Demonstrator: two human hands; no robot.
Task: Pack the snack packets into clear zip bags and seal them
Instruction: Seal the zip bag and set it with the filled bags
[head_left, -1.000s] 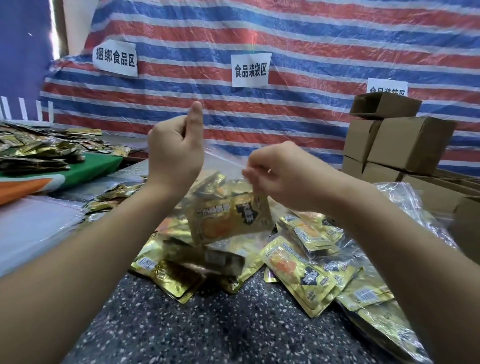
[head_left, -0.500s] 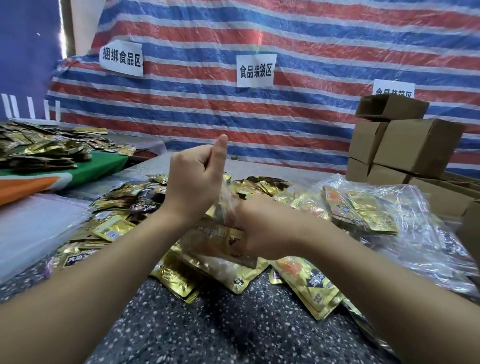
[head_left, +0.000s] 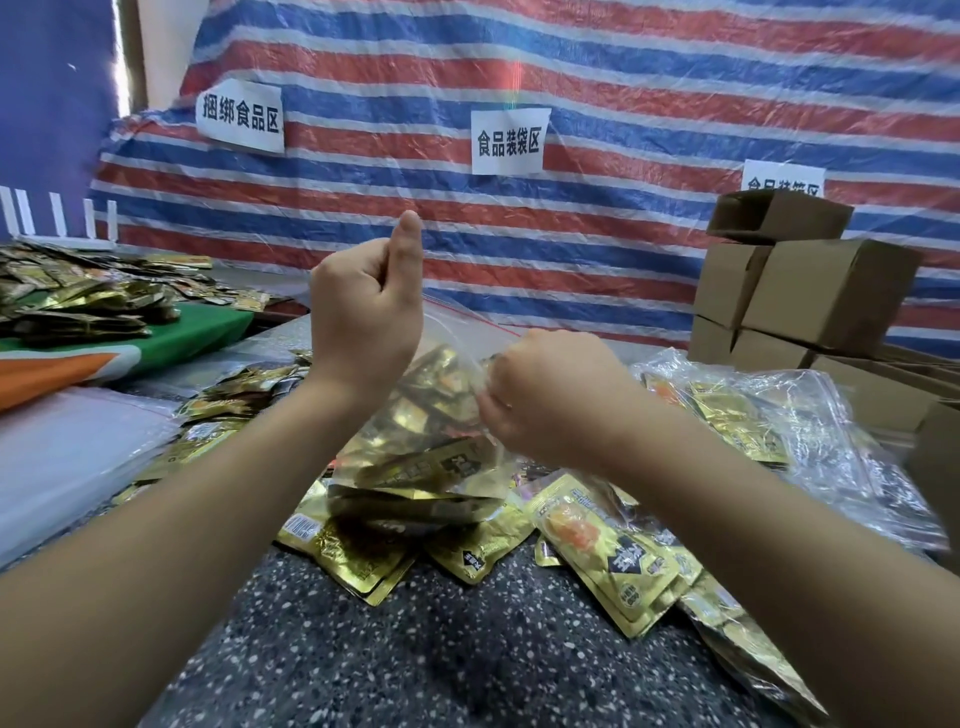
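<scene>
From the head view we see a dark speckled table (head_left: 441, 660) strewn with gold snack packets (head_left: 613, 551); at the far side hangs a tarpaulin (head_left: 623, 78) striped red, white and blue, bearing white paper signs (head_left: 508, 141) with printed characters; to the far right stand stacked cardboard boxes (head_left: 821, 291), and just near them lies a heap of filled clear bags (head_left: 769, 415); at the far left a second pile of packets (head_left: 78, 301) rests on a green and orange cloth (head_left: 171, 338).

Our left hand (head_left: 363, 317) is raised above the table, its fingers curled and its thumb pointing straight up, pinching the left end of the top edge of a clear zip bag (head_left: 415, 447); our right hand (head_left: 550, 395) sits lower and to the right, fingers curled round the same bag's top edge; the two hands are apart, both clamped on the bag; the bag hangs between them over the loose packets, with gold packets inside it, its red-lined mouth (head_left: 467, 322) running from the left hand toward the right.

Against half a second ago, the left hand stands higher and the right hand has drawn away to the right, so the hands, then almost touching, are now spread; the bag is lifted and its top edge is stretched out between them.
</scene>
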